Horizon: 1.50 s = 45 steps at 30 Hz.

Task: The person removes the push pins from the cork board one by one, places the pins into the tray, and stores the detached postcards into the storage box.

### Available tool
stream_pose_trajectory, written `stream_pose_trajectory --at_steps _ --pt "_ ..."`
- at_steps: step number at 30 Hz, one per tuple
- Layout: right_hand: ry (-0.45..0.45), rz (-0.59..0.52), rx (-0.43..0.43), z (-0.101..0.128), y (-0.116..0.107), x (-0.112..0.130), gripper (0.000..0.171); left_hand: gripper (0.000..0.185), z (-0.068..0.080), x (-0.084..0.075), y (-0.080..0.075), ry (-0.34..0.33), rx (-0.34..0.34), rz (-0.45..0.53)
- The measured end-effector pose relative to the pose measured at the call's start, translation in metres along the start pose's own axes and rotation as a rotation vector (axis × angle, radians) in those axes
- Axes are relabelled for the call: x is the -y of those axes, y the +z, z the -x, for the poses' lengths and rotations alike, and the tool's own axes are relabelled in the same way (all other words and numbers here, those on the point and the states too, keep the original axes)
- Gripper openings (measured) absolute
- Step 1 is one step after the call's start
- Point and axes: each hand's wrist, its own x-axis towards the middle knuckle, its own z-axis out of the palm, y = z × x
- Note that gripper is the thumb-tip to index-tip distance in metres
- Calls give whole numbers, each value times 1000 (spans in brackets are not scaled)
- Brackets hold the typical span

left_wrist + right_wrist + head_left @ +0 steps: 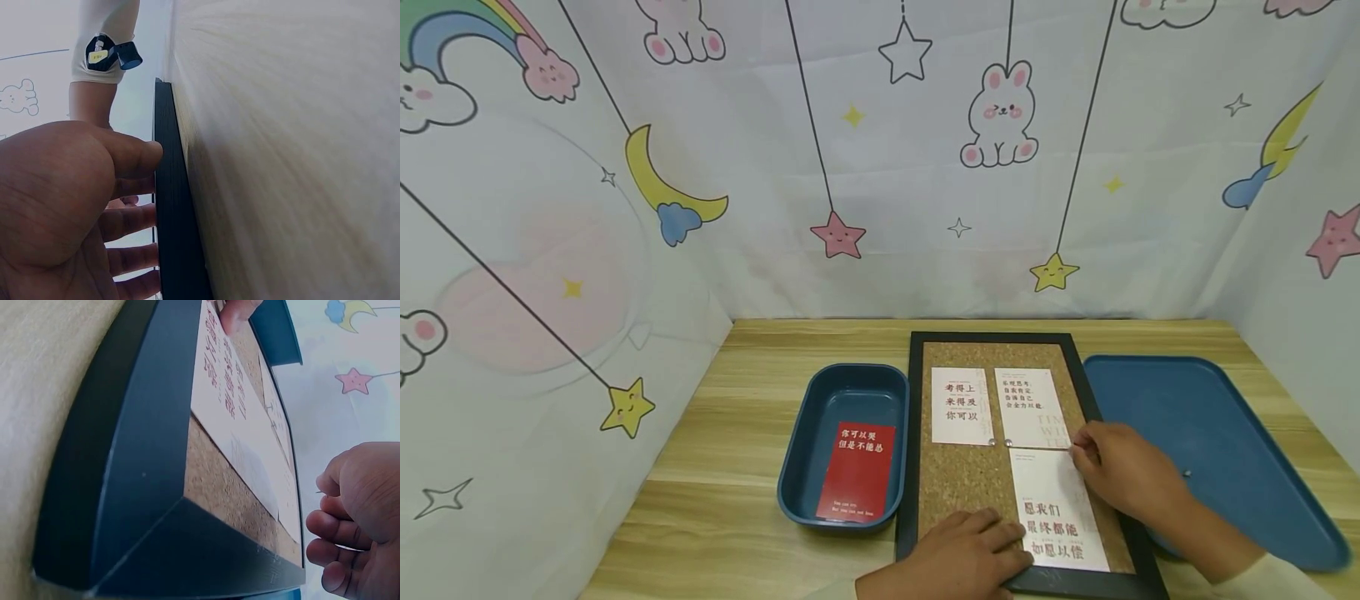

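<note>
— Grip on the right hand [1123, 471]: fingertips pinched together at the top right corner of the lower card [1060, 508], seemingly on a thin pin [319, 492]; too small to say more.

— And the left hand [958, 554]?

— Spread flat, fingers straight, pressing down on the lower left corner of that same card, over the near edge of the cork board [955, 483].

— Where on the board?

— Lower right part, just below two upper cards [962, 406], side by side near the top and lying flat, apparently fixed already.

— So how far along?

— Judging by that: two up, third held in place but probably not fastened yet. Still left, by the look of it: a red card [857, 471], lying in the small blue bin [842, 392] just left of the board.

— Anything else on the desk [760, 400]?

— Large blue tray [1210, 417] to the right, touching the frame; a tiny speck on it, not identifiable.
</note>
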Motion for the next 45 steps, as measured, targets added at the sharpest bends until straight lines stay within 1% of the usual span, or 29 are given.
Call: stream_pose_trajectory --at_steps 8,14,20,23,26,36,45 --pt "10 -11 52 2 -7 -9 14 47 1 0 1 4 -11 -10" --pt "18 -10 42 4 -11 -14 15 48 0 1 0 -9 20 31" --pt "-11 5 26 7 -13 -20 14 48 0 0 0 -11 21 22" --pt "-23 0 33 9 -14 -23 13 48 0 1 -1 -5 25 24" --pt "-16 -4 51 11 -16 -26 13 48 0 1 -1 0 27 23" --pt "14 -8 95 14 -18 -33 14 47 1 1 -1 13 4 19" --pt "21 23 85 16 -21 -35 16 48 1 1 0 2 24 37"
